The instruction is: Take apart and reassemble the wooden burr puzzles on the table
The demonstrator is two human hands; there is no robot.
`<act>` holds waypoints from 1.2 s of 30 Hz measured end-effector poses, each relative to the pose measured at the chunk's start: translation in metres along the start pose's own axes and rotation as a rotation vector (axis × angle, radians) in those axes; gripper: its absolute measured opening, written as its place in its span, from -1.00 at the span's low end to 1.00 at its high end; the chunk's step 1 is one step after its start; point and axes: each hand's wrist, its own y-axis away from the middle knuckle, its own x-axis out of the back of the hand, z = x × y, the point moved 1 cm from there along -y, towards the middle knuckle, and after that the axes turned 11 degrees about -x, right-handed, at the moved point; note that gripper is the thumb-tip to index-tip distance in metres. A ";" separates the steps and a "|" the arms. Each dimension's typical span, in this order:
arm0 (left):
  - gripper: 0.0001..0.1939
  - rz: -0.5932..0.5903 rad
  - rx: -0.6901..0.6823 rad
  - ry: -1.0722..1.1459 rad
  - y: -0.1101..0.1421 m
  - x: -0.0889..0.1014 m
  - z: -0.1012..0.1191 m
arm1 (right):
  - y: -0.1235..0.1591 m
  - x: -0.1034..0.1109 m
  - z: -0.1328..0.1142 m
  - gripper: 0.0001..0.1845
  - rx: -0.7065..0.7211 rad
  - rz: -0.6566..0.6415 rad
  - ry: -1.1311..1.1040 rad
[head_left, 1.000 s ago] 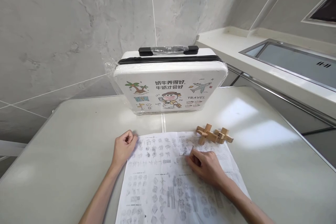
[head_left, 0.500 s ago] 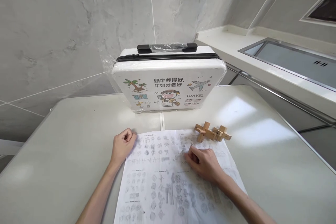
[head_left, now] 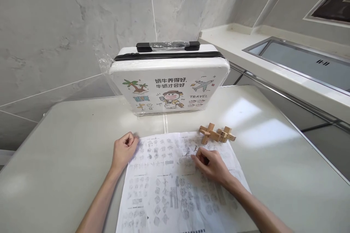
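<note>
A large sheet of printed paper (head_left: 153, 169) with small diagrams lies flat on the table. My left hand (head_left: 123, 149) rests at its upper left corner, fingers curled into a loose fist. On the upper right part of the sheet is my right hand (head_left: 211, 164), its fingers bent in and the thumb near the index finger. I see nothing held in either hand. Just beyond the right hand, two interlocking wooden burr puzzles sit side by side at the paper's top right: a browner one (head_left: 209, 133) and a paler one (head_left: 226, 134).
A white suitcase (head_left: 149, 71) with cartoon prints and clear plastic wrap stands at the back of the pale table (head_left: 73, 134), against a grey wall (head_left: 82, 25). To the right runs a white counter (head_left: 232, 40) with an inset glass-topped panel (head_left: 298, 58).
The whole view has shifted slightly, so the scene appears a little further left and higher. Both hands stay curled in nearly the same places on the paper. The wooden puzzles have not moved.
</note>
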 end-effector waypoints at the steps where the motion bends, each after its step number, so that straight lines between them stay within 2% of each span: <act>1: -0.60 0.000 0.000 0.000 0.000 0.000 0.000 | 0.000 0.002 -0.002 -0.56 -0.015 -0.005 -0.060; 5: -0.59 -0.003 0.002 -0.004 0.000 0.000 0.001 | 0.002 0.017 -0.013 -0.48 -0.060 -0.006 -0.224; 7: -0.59 -0.004 0.003 -0.007 0.000 0.001 0.001 | 0.004 0.030 -0.017 -0.46 -0.051 0.051 -0.215; 10: -0.58 -0.007 0.000 -0.009 0.000 0.001 0.002 | 0.010 0.057 -0.019 -0.45 -0.047 0.299 -0.067; 12: -0.58 -0.010 -0.003 -0.007 0.000 0.001 0.002 | 0.014 0.078 -0.016 -0.49 -0.100 0.486 0.081; 13: -0.57 -0.011 -0.004 -0.006 0.000 0.001 0.002 | 0.017 0.087 -0.014 -0.53 -0.148 0.539 0.154; 17: -0.57 -0.011 -0.006 -0.006 0.000 0.001 0.003 | 0.022 0.111 -0.001 -0.62 -0.366 0.583 0.375; 21: -0.56 -0.012 -0.010 -0.014 -0.001 0.001 0.005 | 0.021 0.116 0.014 -0.55 -0.538 0.453 0.466; 26: -0.56 -0.016 -0.019 -0.022 0.000 0.001 0.008 | 0.013 0.109 0.029 -0.40 -0.558 0.346 0.451; 31: -0.56 -0.010 -0.037 -0.021 0.000 0.000 0.006 | 0.013 0.107 0.024 -0.42 -0.471 0.463 0.365; 36: -0.53 0.002 -0.083 -0.012 0.007 0.001 0.012 | 0.030 0.114 -0.006 -0.53 -0.424 0.676 0.206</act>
